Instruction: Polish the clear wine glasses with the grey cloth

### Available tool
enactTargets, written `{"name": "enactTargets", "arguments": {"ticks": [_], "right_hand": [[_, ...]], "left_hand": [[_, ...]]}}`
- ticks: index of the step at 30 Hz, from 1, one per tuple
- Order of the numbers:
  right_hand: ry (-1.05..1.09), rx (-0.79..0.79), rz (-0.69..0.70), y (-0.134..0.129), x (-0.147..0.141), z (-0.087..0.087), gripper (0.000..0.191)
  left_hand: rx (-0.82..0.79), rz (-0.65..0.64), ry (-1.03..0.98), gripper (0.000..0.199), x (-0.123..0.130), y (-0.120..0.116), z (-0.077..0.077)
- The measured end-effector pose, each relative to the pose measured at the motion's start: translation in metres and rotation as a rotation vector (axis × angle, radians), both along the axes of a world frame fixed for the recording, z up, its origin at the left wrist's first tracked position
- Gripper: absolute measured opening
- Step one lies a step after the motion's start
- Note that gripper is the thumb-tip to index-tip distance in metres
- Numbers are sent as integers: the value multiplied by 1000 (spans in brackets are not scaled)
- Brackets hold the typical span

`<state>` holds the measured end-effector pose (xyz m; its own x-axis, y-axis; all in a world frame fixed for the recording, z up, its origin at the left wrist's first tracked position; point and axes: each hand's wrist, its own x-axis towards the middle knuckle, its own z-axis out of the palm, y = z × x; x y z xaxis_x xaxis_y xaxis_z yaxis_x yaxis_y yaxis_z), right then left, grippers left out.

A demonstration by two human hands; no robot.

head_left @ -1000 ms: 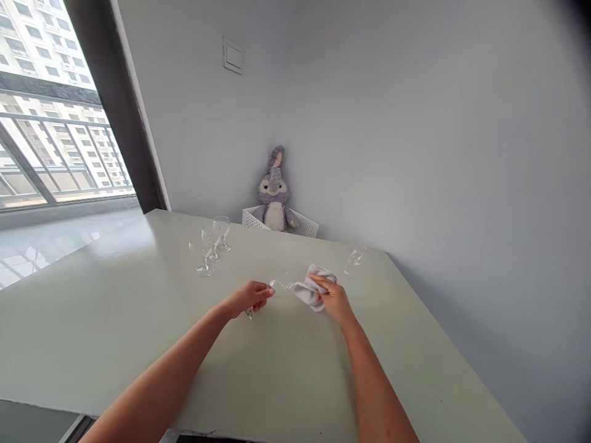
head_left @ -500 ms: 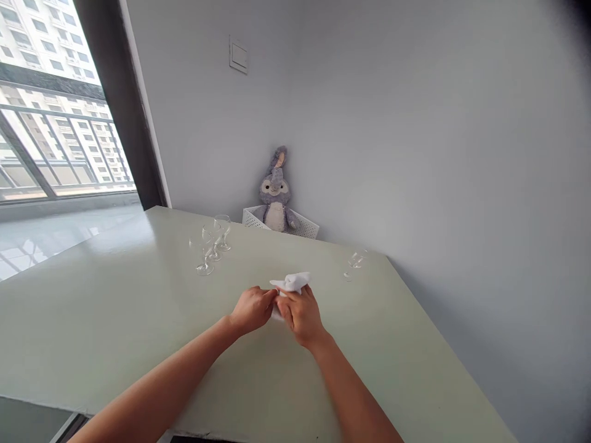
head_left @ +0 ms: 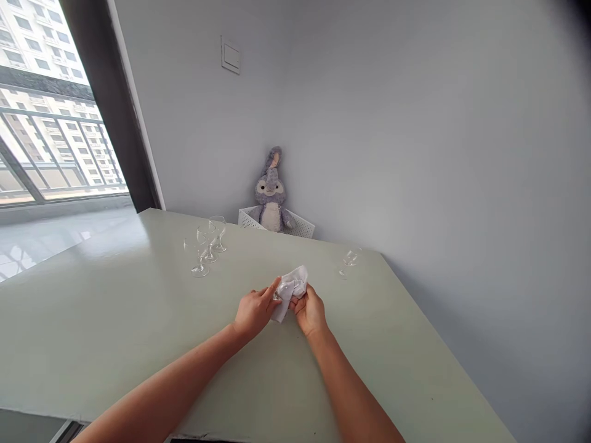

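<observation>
My left hand (head_left: 255,312) is closed at the left side of a wine glass (head_left: 287,288), with a shiny bit of glass showing by its fingertips. A white cloth (head_left: 299,277) is wrapped about much of the glass, and one end hangs down between my hands. My right hand (head_left: 310,309) cups the cloth from the right and below, fingers curled round it. Both hands are above the middle of the table. The cloth and fingers hide part of the glass.
Three clear stemmed glasses (head_left: 200,269) stand close together at the far left of the pale green table (head_left: 115,320). Another glass (head_left: 351,257) is near the far right edge. A plush rabbit (head_left: 271,197) sits in a white basket (head_left: 302,227) beyond the table, against the wall.
My right hand has turned from palm down over the cloth to cupping it from below. The cloth has opened out, and the glass inside now shows. The view has shifted slightly.
</observation>
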<state>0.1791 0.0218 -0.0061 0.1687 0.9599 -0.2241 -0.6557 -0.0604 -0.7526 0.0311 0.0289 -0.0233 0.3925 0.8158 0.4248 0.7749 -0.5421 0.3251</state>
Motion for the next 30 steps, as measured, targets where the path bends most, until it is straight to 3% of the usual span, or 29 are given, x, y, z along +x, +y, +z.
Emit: {"name": "enactTargets", "arguments": {"ticks": [3,6,12,14,17,21,23,26,30], "right_hand": [[70,47,1,-7,-16,3,26],[6,64,48,-17,-31,-2,26],[-150,190,103,-25,-50,-17,25],[-150,208,163,-23,-48,-16,28],[-117,147,279,-19,-38,-12,28],[-30,68,463,-19,-27,-8,28],[-21,43,541,-20,-26,-8,29],[-138,39,566,-19,-26,-6,32],[-699,183,295,-20,-24,-6,33]], "left_hand": [[43,83,12,46,2,-1,1],[63,134,14,50,5,-1,0],[81,60,-229,69,15,-9,-4],[-56,-29,-369,71,18,-13,-4],[-397,-161,-666,68,16,-15,1],[-924,-300,-1158,57,2,-6,18],[-1115,-375,-1278,61,-6,0,26],[-1168,-360,-1300,59,-13,5,32],[-1052,-203,-1278,53,-13,9,26]]}}
